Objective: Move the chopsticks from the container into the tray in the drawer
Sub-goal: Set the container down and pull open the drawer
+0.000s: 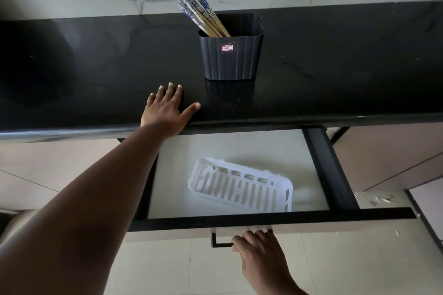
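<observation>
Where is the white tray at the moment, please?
In the head view, the tray lies empty and askew in the open drawer, toward its front right, just behind the handle the right hand grips.

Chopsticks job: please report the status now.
Left hand flat on counter, empty; right hand on drawer handle. Chopsticks in container. Tray empty, path clear.

Both arms are bare: no sleeves, no gloves, no watch or rings show. The left hand shows short, pale nails on long fingers. The right hand shows its back and knuckles only; its fingertips are hidden from view.
</observation>
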Available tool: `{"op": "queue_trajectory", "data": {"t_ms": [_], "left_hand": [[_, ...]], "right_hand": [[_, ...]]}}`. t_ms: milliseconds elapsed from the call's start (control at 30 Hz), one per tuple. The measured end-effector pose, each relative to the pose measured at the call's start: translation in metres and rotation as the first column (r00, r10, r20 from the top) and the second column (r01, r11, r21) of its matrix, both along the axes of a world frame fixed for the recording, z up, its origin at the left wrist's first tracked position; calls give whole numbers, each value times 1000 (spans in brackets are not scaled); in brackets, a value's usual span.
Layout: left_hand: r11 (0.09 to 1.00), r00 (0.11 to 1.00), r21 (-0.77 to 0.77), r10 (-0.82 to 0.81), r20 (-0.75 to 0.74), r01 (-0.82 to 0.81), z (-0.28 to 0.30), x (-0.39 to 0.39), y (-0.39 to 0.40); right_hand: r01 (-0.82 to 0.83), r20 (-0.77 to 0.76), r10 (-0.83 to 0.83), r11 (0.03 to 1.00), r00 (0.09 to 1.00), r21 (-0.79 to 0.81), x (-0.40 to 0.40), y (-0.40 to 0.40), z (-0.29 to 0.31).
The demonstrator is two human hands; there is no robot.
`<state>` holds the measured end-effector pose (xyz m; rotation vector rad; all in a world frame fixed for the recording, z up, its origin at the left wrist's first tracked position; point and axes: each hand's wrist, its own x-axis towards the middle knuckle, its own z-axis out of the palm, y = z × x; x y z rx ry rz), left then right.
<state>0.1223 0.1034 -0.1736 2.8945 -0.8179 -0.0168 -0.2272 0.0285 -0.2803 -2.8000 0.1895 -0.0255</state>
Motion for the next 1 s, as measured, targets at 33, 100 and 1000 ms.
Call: {"op": "queue_trajectory", "data": {"t_ms": [33,100,1000], "left_hand": [[1000,1000,6,3,-6,-3,-1,-3,1],[1000,1000,5,11,-20,-11,-3,-13,1],[639,344,-253,19,-939,-726,-34,-152,26]], "right_hand": [[-2,-5,2,1000,1000,25,1,-2,6],[-54,-61,57,997,996,54,2,-7,18],[818,-746,-393,458,538,349,85,-125,73]]}}
